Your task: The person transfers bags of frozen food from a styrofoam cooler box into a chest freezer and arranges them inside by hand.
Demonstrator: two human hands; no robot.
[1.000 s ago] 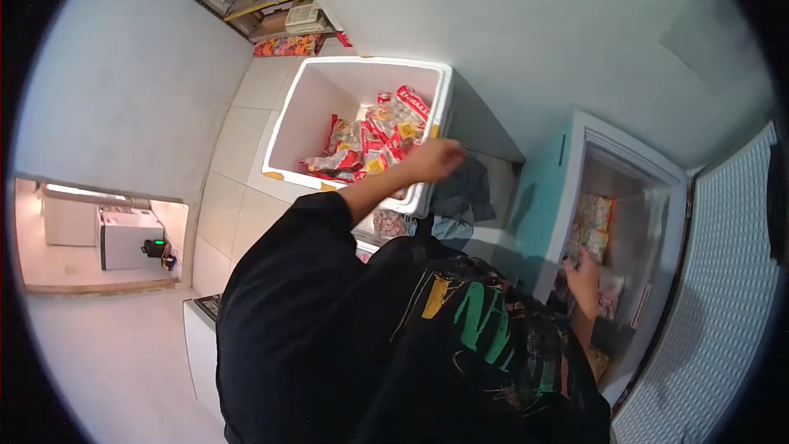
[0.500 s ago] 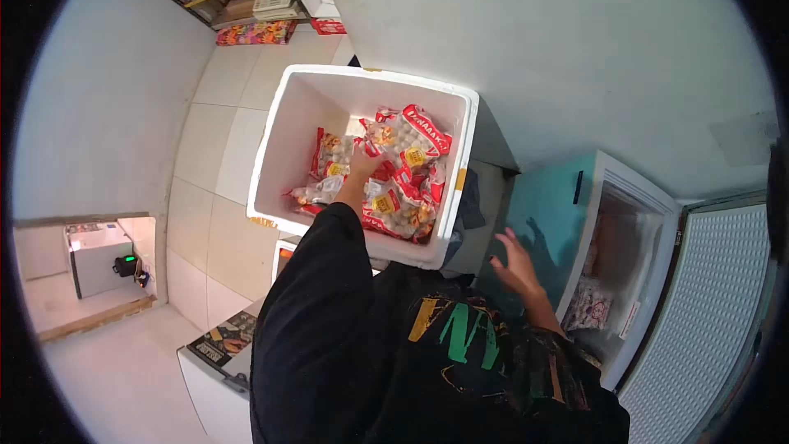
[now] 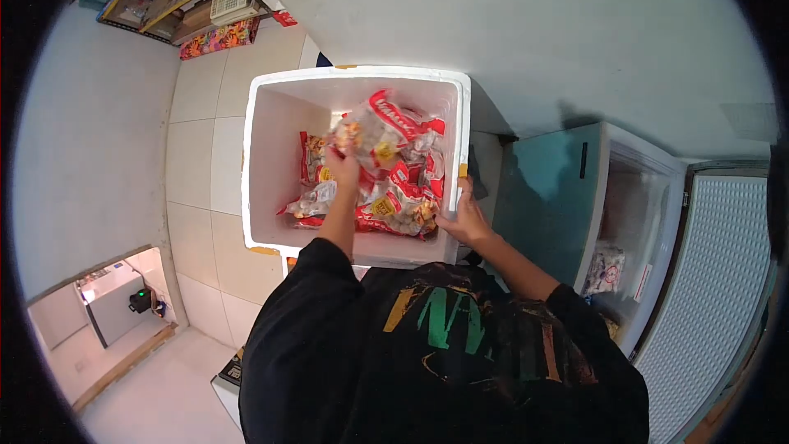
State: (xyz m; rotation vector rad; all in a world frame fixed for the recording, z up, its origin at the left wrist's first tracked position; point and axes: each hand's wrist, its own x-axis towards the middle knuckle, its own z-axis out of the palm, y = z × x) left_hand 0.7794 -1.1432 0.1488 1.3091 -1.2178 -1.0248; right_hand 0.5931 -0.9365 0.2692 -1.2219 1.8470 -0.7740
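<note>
Left hand (image 3: 343, 166) is gripping a blurred bag (image 3: 380, 127), probably above other bags (image 3: 399, 207); right hand (image 3: 470, 219) is touching white box (image 3: 269, 127) rim.

white box (image 3: 275, 140), red-printed bags (image 3: 382, 133), teal freezer (image 3: 546, 205)

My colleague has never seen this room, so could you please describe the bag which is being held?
Find the white box, left of the teal chest in the picture. Inside are several red-and-clear bags. The bag you want overlaps others and, unlike them, is in the left grip.
</note>
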